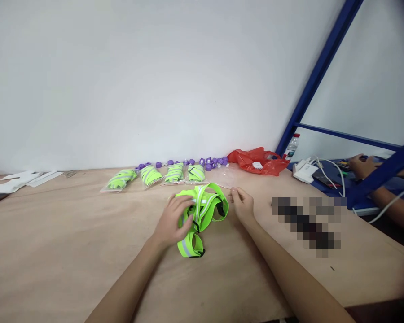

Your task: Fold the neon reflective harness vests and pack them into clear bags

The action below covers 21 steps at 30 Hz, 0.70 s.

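A neon green reflective strap vest (207, 208) with grey bands lies loose on the wooden table (70, 251). My left hand (173, 222) rests on its left side, fingers curled over the straps. My right hand (243, 204) sits just right of the vest, fingertips pinched on the edge of a clear plastic bag (224, 179) that lies behind it. Several bagged, folded green vests (155, 176) lie in a row further back.
Purple small rolls (202, 162) line the wall behind the bags. A red plastic bag (259, 161) and a water bottle (292, 147) stand at the back right by a blue metal frame (309, 89). Another person's hand (360, 165) works at the far right. White papers (20, 179) lie far left.
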### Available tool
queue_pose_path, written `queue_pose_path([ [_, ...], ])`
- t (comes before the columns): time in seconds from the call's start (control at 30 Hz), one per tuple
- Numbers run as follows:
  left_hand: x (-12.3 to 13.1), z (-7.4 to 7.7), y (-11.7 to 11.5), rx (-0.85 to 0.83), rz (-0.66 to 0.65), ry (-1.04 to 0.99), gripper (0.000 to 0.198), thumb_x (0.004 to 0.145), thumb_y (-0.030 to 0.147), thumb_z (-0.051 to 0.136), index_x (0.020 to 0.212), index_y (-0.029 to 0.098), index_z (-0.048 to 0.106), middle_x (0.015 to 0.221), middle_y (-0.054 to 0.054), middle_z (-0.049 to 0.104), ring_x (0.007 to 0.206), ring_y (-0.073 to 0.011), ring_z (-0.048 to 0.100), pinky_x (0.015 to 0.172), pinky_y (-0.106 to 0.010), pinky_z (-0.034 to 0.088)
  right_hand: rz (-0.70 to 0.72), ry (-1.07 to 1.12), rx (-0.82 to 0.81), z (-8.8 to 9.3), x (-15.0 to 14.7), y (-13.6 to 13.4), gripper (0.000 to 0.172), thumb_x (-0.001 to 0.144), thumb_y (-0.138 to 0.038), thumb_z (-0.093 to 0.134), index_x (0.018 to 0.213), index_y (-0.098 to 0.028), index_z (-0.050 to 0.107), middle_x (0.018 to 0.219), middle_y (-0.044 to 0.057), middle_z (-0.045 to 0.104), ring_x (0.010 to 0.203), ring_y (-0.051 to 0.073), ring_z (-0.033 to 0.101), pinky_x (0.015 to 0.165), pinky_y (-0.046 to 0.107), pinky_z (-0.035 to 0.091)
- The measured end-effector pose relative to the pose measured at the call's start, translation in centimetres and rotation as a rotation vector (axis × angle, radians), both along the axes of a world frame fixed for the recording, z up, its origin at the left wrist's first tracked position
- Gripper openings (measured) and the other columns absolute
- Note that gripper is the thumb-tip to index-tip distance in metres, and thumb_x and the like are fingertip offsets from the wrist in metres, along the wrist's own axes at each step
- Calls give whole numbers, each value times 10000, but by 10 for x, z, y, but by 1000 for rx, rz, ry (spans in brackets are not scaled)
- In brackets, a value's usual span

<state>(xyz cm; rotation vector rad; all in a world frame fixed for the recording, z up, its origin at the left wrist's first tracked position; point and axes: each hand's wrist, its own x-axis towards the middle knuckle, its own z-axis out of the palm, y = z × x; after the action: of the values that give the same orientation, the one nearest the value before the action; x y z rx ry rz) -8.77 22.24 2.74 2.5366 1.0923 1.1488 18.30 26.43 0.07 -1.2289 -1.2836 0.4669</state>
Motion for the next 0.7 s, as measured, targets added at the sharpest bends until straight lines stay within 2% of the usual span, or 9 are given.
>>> queue_pose_path([
  [0.07, 7, -1, -2, -95, -23, 174, 356, 912, 324, 540, 1259, 272, 594, 1413, -91, 563, 1347, -296, 462, 1208, -565, 123, 62, -90, 29, 6, -7, -8, 372, 854, -508, 577, 593, -242, 569, 595, 6, 552, 609, 188, 510, 644, 318, 427],
  [0.13, 12, -5, -2, -165, -12, 266, 396, 896, 398, 583, 1274, 281, 598, 1499, -91, 480, 1416, -337, 367, 1197, -608, 88, 123, -246, 104, 12, -14, -13, 272, 852, -440, 605, 655, -252, 618, 716, 40, 628, 729, 224, 576, 739, 348, 462],
  [0.23, 12, -12, 1, -206, 3, 294, 488, 865, 466, 636, 1315, 283, 582, 1574, -93, 373, 1475, -377, 241, 1185, -639, 79, 223, -504, 197, 16, -20, -16, 104, 863, -332, 602, 841, -264, 678, 940, 85, 693, 940, 267, 621, 874, 407, 482],
  [0.27, 11, -15, 2, -211, 9, 285, 523, 852, 474, 654, 1333, 286, 570, 1587, -94, 349, 1483, -387, 215, 1183, -644, 82, 256, -551, 196, 15, -20, -15, 100, 858, -301, 602, 902, -267, 686, 996, 88, 702, 987, 275, 625, 906, 424, 482],
  [0.37, 8, -23, 6, -223, 59, 225, 593, 809, 456, 707, 1357, 288, 552, 1620, -96, 276, 1498, -418, 138, 1170, -651, 130, 315, -586, 144, 8, -18, -11, 298, 835, -215, 568, 1112, -272, 663, 1145, 80, 703, 1099, 286, 625, 979, 463, 474],
  [0.47, 6, -31, 10, -224, 120, 181, 577, 821, 402, 692, 1365, 285, 540, 1631, -91, 247, 1500, -427, 118, 1161, -644, 174, 305, -542, 90, -1, -13, -5, 462, 806, -164, 528, 1254, -260, 590, 1295, 83, 633, 1229, 277, 569, 1056, 463, 439],
  [0.57, 6, -37, 14, -227, 161, 176, 612, 864, 387, 633, 1437, 257, 461, 1617, -118, 278, 1489, -406, 188, 1161, -615, 207, 257, -503, 58, -6, -11, -1, 467, 789, -166, 527, 1248, -236, 569, 1312, 105, 594, 1254, 274, 543, 1071, 459, 430],
  [0.7, 6, -38, 16, -218, 175, 131, 729, 875, 386, 611, 1521, 210, 322, 1600, -158, 299, 1459, -375, 281, 1154, -562, 262, 196, -463, 1, -10, -10, 2, 400, 810, -223, 543, 1207, -252, 575, 1226, 95, 619, 1121, 267, 601, 929, 431, 518],
])
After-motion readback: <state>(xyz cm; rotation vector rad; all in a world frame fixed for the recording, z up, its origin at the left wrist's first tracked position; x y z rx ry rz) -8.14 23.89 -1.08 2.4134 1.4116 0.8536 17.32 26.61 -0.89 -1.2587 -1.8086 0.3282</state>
